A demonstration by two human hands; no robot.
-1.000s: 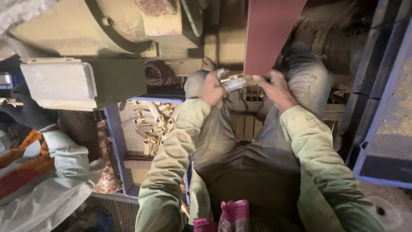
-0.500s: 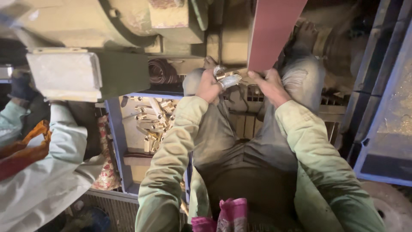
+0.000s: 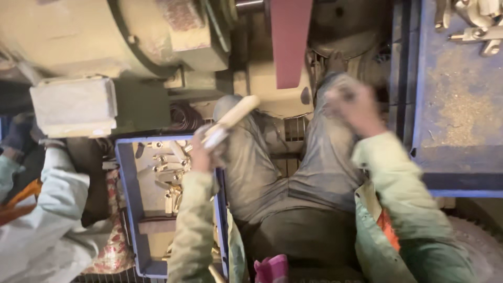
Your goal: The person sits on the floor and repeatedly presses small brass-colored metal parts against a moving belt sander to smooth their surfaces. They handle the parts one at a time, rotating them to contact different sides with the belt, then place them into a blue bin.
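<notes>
My left hand (image 3: pixel 201 151) is shut on a long pale metal piece (image 3: pixel 230 119), which it holds tilted over the right edge of a blue tray (image 3: pixel 128 209). The tray holds several similar metal pieces (image 3: pixel 166 175). My right hand (image 3: pixel 350 104) is blurred by motion above my right knee, near the blue table (image 3: pixel 461 110) on the right. Whether it holds anything is unclear. A red sanding belt (image 3: pixel 290 42) hangs between the two hands, and neither hand touches it.
A large beige and green machine housing (image 3: pixel 105 47) fills the upper left. A co-worker's pale sleeve (image 3: pixel 50 220) and gloved hand (image 3: pixel 18 136) are at the far left. More metal pieces (image 3: pixel 474 23) lie on the far end of the blue table. My knees (image 3: pixel 293 173) sit between tray and table.
Both hands were together at the belt holding a small metal piece. They have now parted: the left dropped left over the tray with the piece and the right swung right.
</notes>
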